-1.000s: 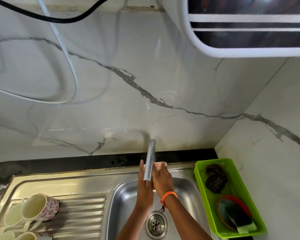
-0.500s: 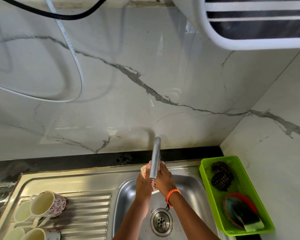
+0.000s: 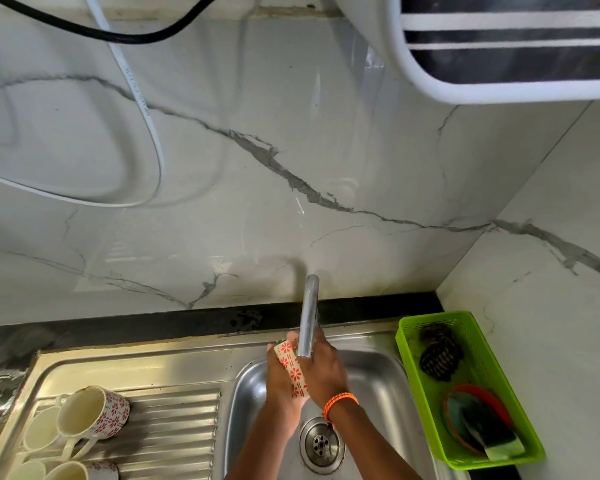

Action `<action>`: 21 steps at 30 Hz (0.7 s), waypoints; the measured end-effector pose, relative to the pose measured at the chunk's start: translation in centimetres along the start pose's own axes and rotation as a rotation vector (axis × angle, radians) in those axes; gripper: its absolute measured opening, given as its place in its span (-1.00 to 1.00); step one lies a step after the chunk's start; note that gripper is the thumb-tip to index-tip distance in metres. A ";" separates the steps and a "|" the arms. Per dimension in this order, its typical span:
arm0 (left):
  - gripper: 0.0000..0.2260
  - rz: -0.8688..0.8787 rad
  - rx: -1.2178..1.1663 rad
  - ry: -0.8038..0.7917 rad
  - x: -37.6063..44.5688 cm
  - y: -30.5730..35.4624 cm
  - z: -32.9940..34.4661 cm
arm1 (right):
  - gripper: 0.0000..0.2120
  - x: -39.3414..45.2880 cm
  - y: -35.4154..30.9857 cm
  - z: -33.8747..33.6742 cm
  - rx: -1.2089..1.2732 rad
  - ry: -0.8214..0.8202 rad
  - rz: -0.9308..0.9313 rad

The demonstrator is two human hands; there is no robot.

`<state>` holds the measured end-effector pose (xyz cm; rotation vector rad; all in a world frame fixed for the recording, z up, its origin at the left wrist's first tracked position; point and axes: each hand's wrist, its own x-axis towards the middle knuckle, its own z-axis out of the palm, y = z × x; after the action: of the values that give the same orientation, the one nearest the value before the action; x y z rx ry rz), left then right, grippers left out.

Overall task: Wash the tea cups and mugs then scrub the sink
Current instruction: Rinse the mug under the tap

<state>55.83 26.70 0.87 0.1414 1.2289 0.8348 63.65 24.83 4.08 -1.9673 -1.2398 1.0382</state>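
A white cup with red flowers (image 3: 292,367) is held over the steel sink basin (image 3: 371,379), just under the spout of the chrome tap (image 3: 308,317). My left hand (image 3: 279,382) grips the cup from the left side. My right hand (image 3: 323,372) wraps over it from the right, an orange band on that wrist. Most of the cup is hidden between both hands. The drain (image 3: 321,445) lies below them. Several matching cups lie on the ribbed drainboard (image 3: 174,431) at the left, one mug (image 3: 96,412) on its side.
A green plastic basket (image 3: 409,344) stands right of the sink with a dark wire scourer (image 3: 439,353), an orange-rimmed dish and a green sponge (image 3: 492,441). Marble wall runs behind and to the right. A white appliance hangs at the top right; cables loop at the top left.
The cup has turned between my hands and come down and left from behind the tap, showing more of its flowered side. The camera has tipped slightly downward.
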 end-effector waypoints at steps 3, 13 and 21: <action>-0.44 0.131 0.021 -0.015 -0.2 -0.9 0.7 | -0.26 -0.1 -0.6 0.5 -0.259 0.210 -0.063; -0.05 0.341 0.266 -0.009 -0.9 -0.6 -0.4 | -0.42 1.3 1.6 1.1 0.103 0.033 0.041; -0.31 0.123 0.106 -0.158 -1.6 1.1 -2.6 | -0.73 0.7 0.5 0.0 0.362 -0.166 0.262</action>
<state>52.88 25.63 1.71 0.3654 1.1243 0.8479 64.04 25.24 3.43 -1.8155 -0.8133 1.4690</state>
